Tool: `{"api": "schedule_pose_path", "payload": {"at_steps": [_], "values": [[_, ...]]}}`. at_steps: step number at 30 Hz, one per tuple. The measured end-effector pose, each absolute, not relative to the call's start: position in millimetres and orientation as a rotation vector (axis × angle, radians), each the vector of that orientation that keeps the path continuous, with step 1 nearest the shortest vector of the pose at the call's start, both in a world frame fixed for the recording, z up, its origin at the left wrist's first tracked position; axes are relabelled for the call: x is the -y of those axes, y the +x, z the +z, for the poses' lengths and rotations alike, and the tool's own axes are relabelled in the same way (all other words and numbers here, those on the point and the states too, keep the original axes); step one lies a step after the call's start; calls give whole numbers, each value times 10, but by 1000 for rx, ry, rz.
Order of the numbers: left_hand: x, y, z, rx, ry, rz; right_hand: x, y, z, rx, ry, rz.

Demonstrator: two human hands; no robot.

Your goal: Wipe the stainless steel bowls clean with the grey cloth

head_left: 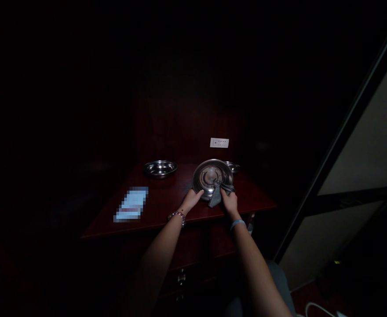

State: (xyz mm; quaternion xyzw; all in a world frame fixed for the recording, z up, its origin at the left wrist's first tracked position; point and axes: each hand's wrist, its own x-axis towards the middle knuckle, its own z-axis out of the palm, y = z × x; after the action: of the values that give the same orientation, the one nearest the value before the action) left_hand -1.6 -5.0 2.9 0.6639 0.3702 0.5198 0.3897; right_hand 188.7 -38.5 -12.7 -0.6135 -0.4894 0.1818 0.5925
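A round metal basin (209, 174) is tilted up above the dark red table (170, 207), its inside or base facing me. My left hand (192, 200) grips its lower left rim, thumb on the near face. At the lower right of the basin, my right hand (229, 201) is closed on a grey cloth (215, 196), which lies against the metal and hangs below the rim. Farther left on the table rests a second metal basin (160, 168). Another metal dish (232, 167) shows partly behind the held basin.
A blurred light-blue item (132, 204) lies on the table's left side. A white socket panel (219, 142) is on the back wall. Drawer handles (180, 277) show below the tabletop, and a pale panel with a dark frame stands at the right.
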Motion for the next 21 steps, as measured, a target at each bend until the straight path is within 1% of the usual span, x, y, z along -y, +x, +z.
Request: {"api": "schedule_pose_path", "payload": {"at_steps": [9, 21], "values": [[123, -5, 93, -929, 1715, 1291, 398, 1884, -119, 1126, -1430, 424], [6, -34, 39, -1046, 1480, 1542, 402, 1870, -106, 1127, -1386, 425]]}}
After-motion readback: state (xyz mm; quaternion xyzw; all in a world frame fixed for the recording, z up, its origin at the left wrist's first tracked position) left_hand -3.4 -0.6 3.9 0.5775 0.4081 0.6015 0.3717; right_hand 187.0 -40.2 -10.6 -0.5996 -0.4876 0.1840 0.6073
